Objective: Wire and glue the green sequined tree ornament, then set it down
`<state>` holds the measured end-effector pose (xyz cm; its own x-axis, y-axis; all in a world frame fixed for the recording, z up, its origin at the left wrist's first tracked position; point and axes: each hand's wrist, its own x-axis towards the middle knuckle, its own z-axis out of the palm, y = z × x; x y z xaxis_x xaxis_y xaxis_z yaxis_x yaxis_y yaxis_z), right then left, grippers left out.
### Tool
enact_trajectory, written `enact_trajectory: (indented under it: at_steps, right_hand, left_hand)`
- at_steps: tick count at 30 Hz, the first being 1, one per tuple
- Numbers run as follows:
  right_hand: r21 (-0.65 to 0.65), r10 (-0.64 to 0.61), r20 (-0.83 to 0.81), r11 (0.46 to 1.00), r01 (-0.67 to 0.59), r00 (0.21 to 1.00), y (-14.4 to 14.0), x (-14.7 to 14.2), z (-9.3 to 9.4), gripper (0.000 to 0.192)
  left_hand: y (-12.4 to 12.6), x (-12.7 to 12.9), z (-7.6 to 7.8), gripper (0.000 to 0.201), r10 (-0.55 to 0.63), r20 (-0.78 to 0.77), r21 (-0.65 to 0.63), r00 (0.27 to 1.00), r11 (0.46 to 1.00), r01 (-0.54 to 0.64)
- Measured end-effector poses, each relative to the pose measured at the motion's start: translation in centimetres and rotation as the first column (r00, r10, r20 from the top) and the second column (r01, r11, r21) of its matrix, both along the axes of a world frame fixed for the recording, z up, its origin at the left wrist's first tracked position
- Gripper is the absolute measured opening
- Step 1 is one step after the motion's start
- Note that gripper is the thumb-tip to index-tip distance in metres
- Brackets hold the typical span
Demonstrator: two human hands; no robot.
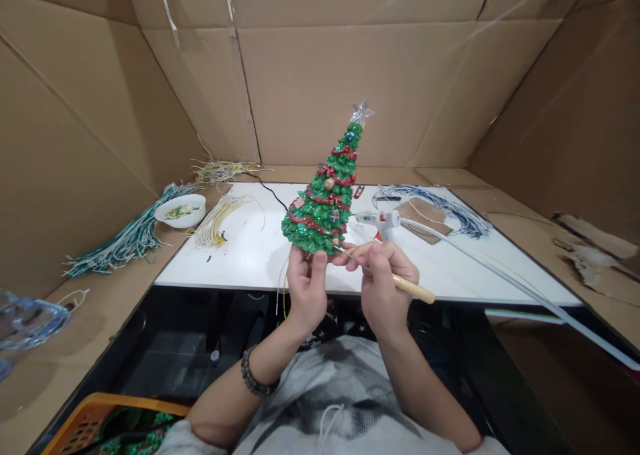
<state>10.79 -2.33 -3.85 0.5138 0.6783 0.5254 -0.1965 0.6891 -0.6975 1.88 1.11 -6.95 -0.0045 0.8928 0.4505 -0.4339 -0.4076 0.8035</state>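
1. An orange basket (80, 423) sits nearest, low left.
2. The left hand (306, 288) grips a Christmas tree figurine (325, 198) upright over the white board (240, 255).
3. The right hand (383, 285) pinches a wooden-handled tool (407, 286) at its base.
4. A glue gun (380, 221) lies just behind; wire bundles (125, 238) and a bowl (180, 209) lie left.

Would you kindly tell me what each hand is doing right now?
Left hand: closed, holding the Christmas tree figurine by its base.
Right hand: closed on a wooden-handled tool.
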Motion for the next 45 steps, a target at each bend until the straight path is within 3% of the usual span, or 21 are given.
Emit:
enact_trajectory:
  at_steps: [12,19,25,31,45]
  right_hand:
    - [-0.026,-0.064,0.024,0.998,0.065,0.998,-0.1,-0.1,0.2,0.032]
    - [-0.121,0.034,-0.058,0.992,-0.041,0.998,0.0,0.3,0.5,0.035]
    - [-0.11,0.131,-0.172,0.982,-0.152,0.976,0.1,0.3,0.7,0.036]
    - [-0.126,0.177,-0.165,0.972,-0.199,0.97,-0.2,0.9,1.0,0.036]
    - [-0.23,0.325,-0.193,0.902,-0.365,0.926,0.2,2.6,0.9,0.038]
  left_hand:
    - [-0.4,-0.3,0.4,0.021,0.017,-0.103,0.013,0.994,1.0,-0.016]
    - [-0.6,0.0,0.0,0.018,0.017,-0.054,0.004,0.998,1.0,-0.017]
    - [-0.9,0.1,-0.3,0.018,0.007,-0.015,0.0,1.0,1.0,-0.007]
    - [-1.2,0.3,-0.3,0.019,-0.032,0.005,0.029,0.999,0.999,0.032]
    - [-1.5,0.2,0.1,0.025,0.026,-0.059,-0.006,0.998,1.0,-0.026]
